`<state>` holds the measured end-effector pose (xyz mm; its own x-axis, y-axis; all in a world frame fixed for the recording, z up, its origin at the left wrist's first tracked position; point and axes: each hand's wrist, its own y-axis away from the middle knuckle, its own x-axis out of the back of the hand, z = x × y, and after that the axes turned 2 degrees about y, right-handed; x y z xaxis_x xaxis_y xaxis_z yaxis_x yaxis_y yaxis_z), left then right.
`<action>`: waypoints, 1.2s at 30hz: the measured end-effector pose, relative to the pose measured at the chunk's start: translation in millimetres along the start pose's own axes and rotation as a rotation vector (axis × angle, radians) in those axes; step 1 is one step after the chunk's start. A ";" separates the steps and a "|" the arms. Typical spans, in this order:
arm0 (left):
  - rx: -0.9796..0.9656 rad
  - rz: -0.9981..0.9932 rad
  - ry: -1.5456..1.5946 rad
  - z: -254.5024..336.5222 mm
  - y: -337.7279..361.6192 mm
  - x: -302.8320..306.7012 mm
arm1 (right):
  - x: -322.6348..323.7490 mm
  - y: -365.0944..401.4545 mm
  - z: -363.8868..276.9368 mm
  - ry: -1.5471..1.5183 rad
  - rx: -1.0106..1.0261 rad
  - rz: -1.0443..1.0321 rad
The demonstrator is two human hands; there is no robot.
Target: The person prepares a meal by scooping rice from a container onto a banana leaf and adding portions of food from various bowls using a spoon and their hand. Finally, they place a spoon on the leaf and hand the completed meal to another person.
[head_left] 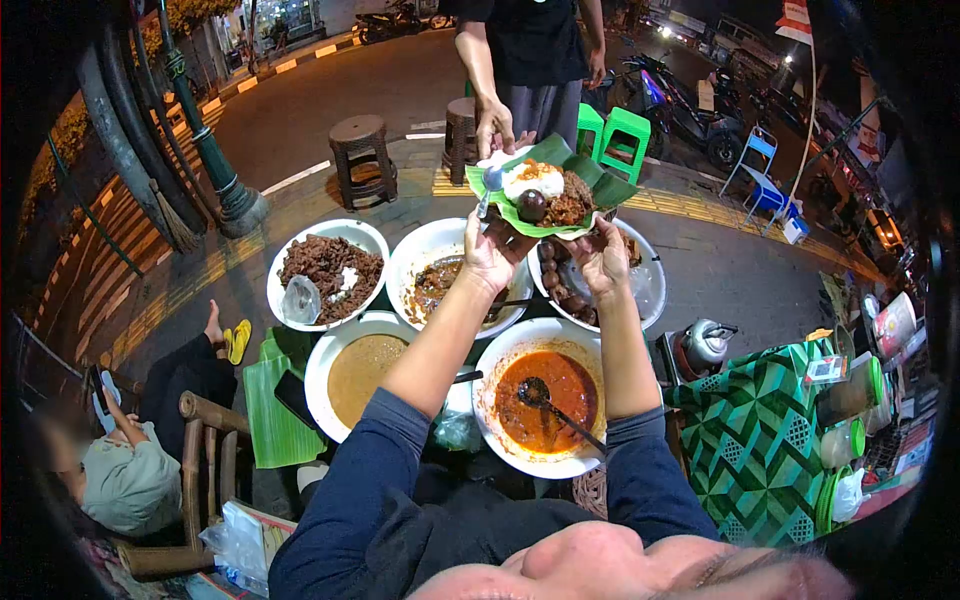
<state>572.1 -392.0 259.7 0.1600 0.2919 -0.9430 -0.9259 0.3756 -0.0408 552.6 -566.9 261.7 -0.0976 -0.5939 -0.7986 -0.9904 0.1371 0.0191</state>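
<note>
Both my hands hold up a plate of food lined with a green banana leaf [608, 188]. My left hand [492, 257] grips its near left edge, and my right hand [604, 260] supports the near right edge, fingers partly hidden beneath. On the leaf lie a white portion topped with orange bits, a dark round egg [531, 206] and brown shredded food [570, 203]. A spoon [491, 182] rests at the left side. Opposite me, another person's hand [494, 128] reaches to the plate's far left edge. Below my arms, a white basin [487, 415] holds red sauce and a ladle [535, 392].
Other white basins hold reddish-brown food [325, 262], tan sauce [367, 375], dark sauce [435, 285] and eggs [552, 272]. Banana leaves [283, 415] lie left. A kettle [706, 343] and green patterned cloth [755, 440] are right. Stools [360, 150] stand beyond; a person [130, 475] sits left.
</note>
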 end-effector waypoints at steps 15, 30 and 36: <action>0.033 0.069 -0.783 34.7 122.1 28.6 | -46.4 -27.2 -28.8 0.063 -0.003 -0.274; 0.141 0.938 -1.557 122.3 507.2 253.9 | 58.0 273.8 47.1 1.388 -0.352 -0.093; 0.178 0.577 -1.982 96.0 453.9 253.4 | 72.8 392.6 57.0 1.701 -0.801 -0.249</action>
